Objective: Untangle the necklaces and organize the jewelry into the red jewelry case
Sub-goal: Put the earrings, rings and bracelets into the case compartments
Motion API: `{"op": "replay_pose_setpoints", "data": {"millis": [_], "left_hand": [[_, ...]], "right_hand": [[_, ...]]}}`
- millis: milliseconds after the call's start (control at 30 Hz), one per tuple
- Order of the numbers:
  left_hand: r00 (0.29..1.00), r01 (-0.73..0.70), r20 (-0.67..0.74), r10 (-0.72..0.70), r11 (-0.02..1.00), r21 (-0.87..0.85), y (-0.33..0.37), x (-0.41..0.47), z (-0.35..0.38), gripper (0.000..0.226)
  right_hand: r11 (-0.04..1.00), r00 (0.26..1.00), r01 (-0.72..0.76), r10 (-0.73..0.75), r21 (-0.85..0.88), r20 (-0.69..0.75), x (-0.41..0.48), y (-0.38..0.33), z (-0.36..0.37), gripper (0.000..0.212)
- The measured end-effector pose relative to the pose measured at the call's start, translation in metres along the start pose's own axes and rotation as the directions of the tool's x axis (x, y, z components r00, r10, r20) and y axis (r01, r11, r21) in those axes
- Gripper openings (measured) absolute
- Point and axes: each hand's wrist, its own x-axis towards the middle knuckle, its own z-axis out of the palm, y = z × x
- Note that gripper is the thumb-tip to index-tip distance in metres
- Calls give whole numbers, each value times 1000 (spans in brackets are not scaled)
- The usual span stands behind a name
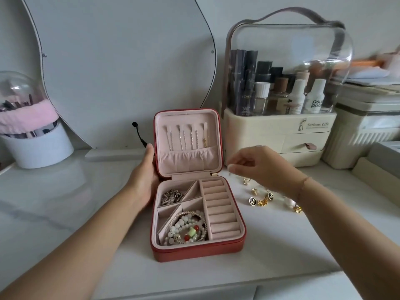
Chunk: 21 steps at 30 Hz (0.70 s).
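Observation:
The red jewelry case [195, 253] stands open on the white table, lid upright. Three thin necklaces [183, 137] and a gold chain hang from the lid's hooks into its pocket. A silver chain bundle [171, 197] fills the upper left compartment, and beaded bracelets [187, 229] fill the lower one. The ring rolls [218, 207] on the right hold nothing. My left hand [145, 180] holds the lid's left edge, thumb up along it. My right hand [257, 165] hovers right of the lid, fingertips pinched together on something too small to make out. Several gold earrings [259, 198] lie under it.
A cream cosmetics organizer [279, 131] with a clear dome stands behind the earrings. A ribbed cream box [363, 135] sits at the right edge. A mirror [121, 68] leans on the wall, and a white brush holder [36, 146] stands far left.

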Motion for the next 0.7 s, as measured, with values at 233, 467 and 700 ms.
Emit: {"op": "replay_pose_setpoints", "data": {"millis": [233,467,700], "left_hand": [[997,14,71,-10,999,-49,0,2,1,49],[995,17,102,-13,999,-42,0,6,0,51],[994,-26,110,28,999,-22,1,3,2,47]], "right_hand": [[990,991,87,-97,108,94,11,-10,39,9],[988,988,152,-152,5,-2,11,-5,52,9],[988,987,154,-155,-15,-37,9,-4,58,9]]}}
